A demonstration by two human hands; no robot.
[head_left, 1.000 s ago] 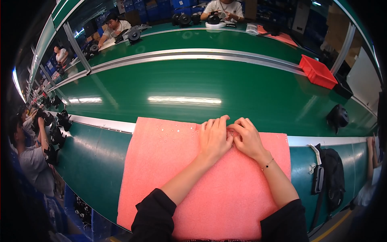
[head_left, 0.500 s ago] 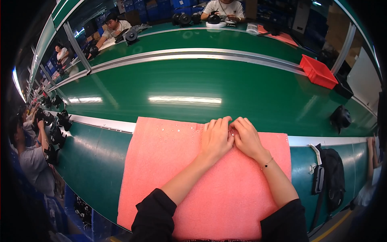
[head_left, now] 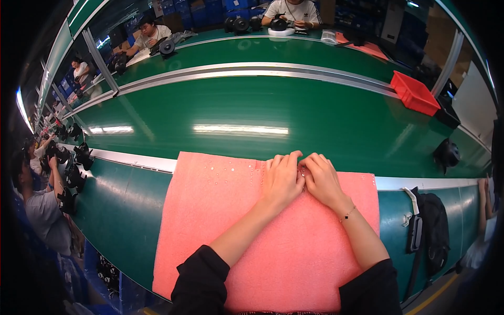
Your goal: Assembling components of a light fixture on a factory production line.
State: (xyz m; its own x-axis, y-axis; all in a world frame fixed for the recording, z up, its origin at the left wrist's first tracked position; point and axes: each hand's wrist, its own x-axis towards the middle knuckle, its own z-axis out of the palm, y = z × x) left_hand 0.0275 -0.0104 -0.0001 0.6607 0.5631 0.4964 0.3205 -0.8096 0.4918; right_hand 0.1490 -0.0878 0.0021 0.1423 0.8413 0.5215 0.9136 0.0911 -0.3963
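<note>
A: Far left, beyond the desk edge: row of black parts [head_left: 71, 168] beside seated co-workers. Nearer: green desk [head_left: 121, 210] with a metal rail [head_left: 136, 160] along its far side, wide green conveyor belt [head_left: 236, 121] behind.

B: Item under work?

A: Pink foam sheet [head_left: 220, 231], roughly square, matte and finely textured, flat on the desk, far edge lapped over the rail onto the belt. Scatter of tiny pale specks [head_left: 223, 170] near the far edge, left of the hands. Kind of speck: cannot tell.

B: Left hand?

A: Left hand [head_left: 281, 181], palm down on the sheet near its far edge. Fingers [head_left: 286, 160] extended, close together, tips curled toward the right hand. Anything pinched beneath: cannot tell.

B: Right hand?

A: Right hand [head_left: 323, 181], just beside the left, touching it at the thumbs and fingertips. Fingers bent inward over a very small spot between both hands; contents hidden. Thin bracelet [head_left: 346, 212] at the wrist. Black sleeves on both forearms.

B: Further right?

A: Black bag [head_left: 433, 236] with a pale strap at the desk's right end. Black rounded part [head_left: 446, 155] on the belt above it. Red bin [head_left: 415, 94] at the far right of the belt.
</note>
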